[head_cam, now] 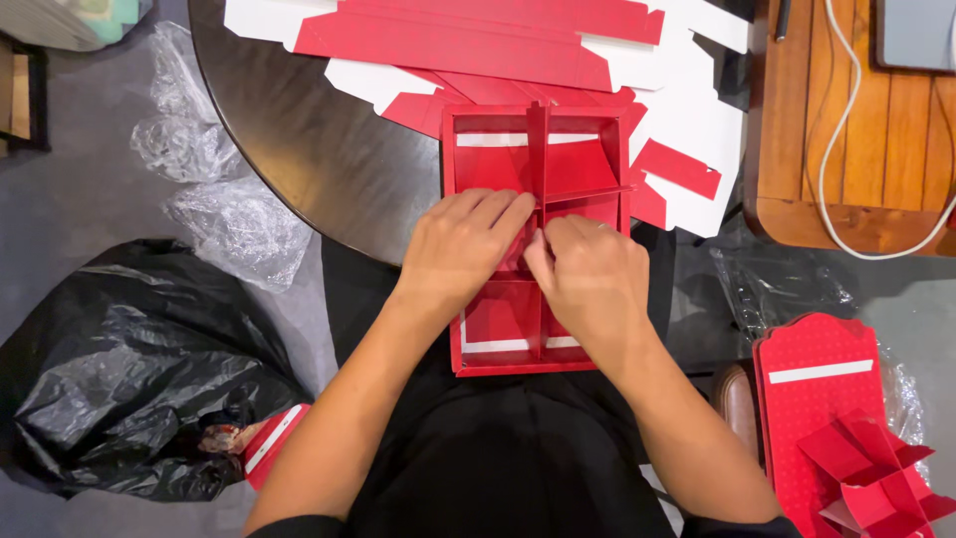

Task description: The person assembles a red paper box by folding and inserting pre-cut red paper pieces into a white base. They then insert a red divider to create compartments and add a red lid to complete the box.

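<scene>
A red cardboard box [484,151] lies open, half on the dark round table [309,149] and half over my lap. Red divider strips [588,194] cross inside it and split it into compartments. My left hand [460,244] and my right hand [588,274] meet over the box's middle, fingers curled down onto the long centre divider where it crosses a short one. Both hands press or pinch the divider card; the joint itself is hidden under my fingers.
Flat red and white box blanks [478,40] are piled at the table's far side. A black plastic bag [129,369] and clear wrapping [229,219] lie on the floor to the left. At right stand a wooden table [856,120] with a white cable and a stack of red cards with folded dividers [846,428].
</scene>
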`<state>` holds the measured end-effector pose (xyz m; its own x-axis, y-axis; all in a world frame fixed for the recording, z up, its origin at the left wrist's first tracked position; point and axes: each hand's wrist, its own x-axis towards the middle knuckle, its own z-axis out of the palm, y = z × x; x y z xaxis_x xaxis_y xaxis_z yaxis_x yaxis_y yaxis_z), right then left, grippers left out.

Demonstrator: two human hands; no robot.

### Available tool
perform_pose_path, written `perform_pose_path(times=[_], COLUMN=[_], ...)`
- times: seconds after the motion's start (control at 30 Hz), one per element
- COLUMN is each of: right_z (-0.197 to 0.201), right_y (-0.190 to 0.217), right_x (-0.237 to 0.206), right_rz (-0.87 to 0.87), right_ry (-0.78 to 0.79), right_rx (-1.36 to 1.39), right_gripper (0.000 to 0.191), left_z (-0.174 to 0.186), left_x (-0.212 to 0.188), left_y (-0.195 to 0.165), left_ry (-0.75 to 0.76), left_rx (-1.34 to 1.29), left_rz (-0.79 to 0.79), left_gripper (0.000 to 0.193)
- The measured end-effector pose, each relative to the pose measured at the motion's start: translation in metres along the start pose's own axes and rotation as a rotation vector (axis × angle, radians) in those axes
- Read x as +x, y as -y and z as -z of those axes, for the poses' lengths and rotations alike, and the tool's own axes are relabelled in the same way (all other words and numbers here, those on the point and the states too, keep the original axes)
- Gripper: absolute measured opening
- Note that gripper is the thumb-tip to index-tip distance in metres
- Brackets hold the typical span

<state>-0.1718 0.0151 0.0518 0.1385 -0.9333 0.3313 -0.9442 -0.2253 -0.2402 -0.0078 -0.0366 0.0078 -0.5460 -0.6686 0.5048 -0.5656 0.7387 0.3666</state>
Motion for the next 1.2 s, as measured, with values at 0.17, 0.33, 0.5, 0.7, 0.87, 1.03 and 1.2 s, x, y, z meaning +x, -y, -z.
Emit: perform_pose_path(times=[0.17, 0.33, 0.5, 0.7, 0.87, 1.03, 1.2], right_z=[0.022, 0.055, 0.035, 0.0, -0.002, 0.014, 0.009], right_y=[0.0, -0.036, -0.106, -0.148, -0.123, -0.067, -0.048], right_x=[-0.007, -0.022, 0.026, 0.094, 0.028, -0.034, -0.029], right_rz=[-0.016, -0.175, -0.375, -0.567, -0.267, -0.16, -0.164], right_ry=[-0.165, -0.237, -0.414, -0.137, -0.274, -0.179, -0.098], right_rx=[0.156, 0.35, 1.028, 0.836, 0.462, 0.29, 0.38], right_gripper=[0.024, 0.034, 0.041, 0.037, 0.026, 0.032, 0.047], left_z=[-0.003, 0.002, 0.007, 0.009, 0.008, 0.006, 0.003], left_x=[-0.005, -0.004, 0.0, 0.005, 0.007, 0.004, 0.001], left_y=[0.002, 0.002, 0.001, 0.002, 0.002, 0.001, -0.001], left_ry=[0.016, 0.031, 0.009, 0.017, 0.031, 0.037, 0.025], left_rx=[0.053, 0.036, 0.035, 0.029, 0.029, 0.05, 0.03], left_rz=[-0.018, 0.0, -0.008, -0.017, -0.027, -0.074, -0.054], left_gripper=[0.035, 0.043, 0.047, 0.041, 0.038, 0.037, 0.038])
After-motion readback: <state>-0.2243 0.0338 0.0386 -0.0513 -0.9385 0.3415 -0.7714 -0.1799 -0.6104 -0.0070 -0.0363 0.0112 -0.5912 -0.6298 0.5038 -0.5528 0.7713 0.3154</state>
